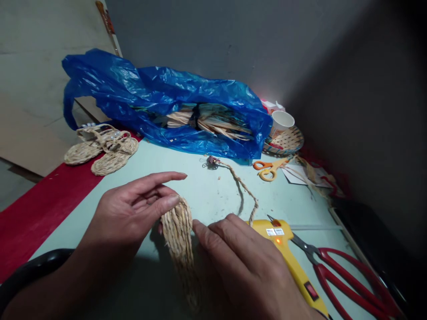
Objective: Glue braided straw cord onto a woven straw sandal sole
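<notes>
A long oval sole of coiled straw rope (178, 240) stands tilted on edge in front of me, its lower end in shadow. My left hand (136, 209) grips its top between thumb and bent fingers, with the index finger stretched out above. My right hand (243, 262) is closed, its fingertips pressed against the sole's right edge. A twisted straw cord (245, 186) runs from a dark clip (212, 161) on the table and disappears behind my right hand. Beside that hand lies a yellow glue gun (293, 262) with an orange light on.
Red-handled scissors (347, 275) lie at the right, smaller orange scissors (268, 169) farther back. A blue plastic bag (133, 84) with dried straw spans the back. Two woven straw sandals (115, 155) rest at left. A paper cup (282, 122) stands in a woven basket (295, 140).
</notes>
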The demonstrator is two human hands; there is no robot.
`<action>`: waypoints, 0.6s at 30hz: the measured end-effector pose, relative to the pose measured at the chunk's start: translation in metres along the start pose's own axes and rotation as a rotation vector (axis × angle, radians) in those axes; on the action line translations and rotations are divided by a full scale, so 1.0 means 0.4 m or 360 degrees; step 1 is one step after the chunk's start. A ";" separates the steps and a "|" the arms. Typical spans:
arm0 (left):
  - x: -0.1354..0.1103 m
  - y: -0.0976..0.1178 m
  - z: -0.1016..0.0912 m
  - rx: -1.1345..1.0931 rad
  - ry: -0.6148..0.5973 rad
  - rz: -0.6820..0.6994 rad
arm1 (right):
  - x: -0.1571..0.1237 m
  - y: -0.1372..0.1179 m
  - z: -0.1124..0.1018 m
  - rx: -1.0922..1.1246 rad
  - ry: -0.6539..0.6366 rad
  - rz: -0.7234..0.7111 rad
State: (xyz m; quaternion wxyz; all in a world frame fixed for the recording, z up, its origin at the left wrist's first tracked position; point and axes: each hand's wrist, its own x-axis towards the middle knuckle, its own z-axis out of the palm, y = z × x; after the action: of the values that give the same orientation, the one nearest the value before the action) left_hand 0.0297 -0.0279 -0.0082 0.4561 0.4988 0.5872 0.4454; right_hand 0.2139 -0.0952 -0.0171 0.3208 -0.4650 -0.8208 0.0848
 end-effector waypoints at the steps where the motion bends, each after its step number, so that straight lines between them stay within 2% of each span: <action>1: 0.000 0.000 0.000 0.0011 0.0001 0.0010 | 0.000 0.000 0.000 0.0032 -0.0013 0.0008; 7: 0.002 -0.001 -0.002 0.0037 0.0005 0.0033 | -0.004 0.002 0.009 0.0014 0.0056 -0.0001; 14: -0.003 -0.001 0.004 0.0045 0.0035 0.0017 | 0.000 -0.004 0.017 0.0032 0.0032 0.0046; 18: 0.000 -0.002 0.006 0.0078 0.0066 0.0012 | -0.004 -0.007 0.036 0.0031 0.0106 0.0048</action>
State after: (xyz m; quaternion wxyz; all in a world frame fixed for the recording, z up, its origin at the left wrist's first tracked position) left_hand 0.0320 -0.0278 -0.0093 0.4296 0.5027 0.6054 0.4429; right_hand 0.2038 -0.0958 -0.0281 0.3510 -0.4768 -0.8017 0.0820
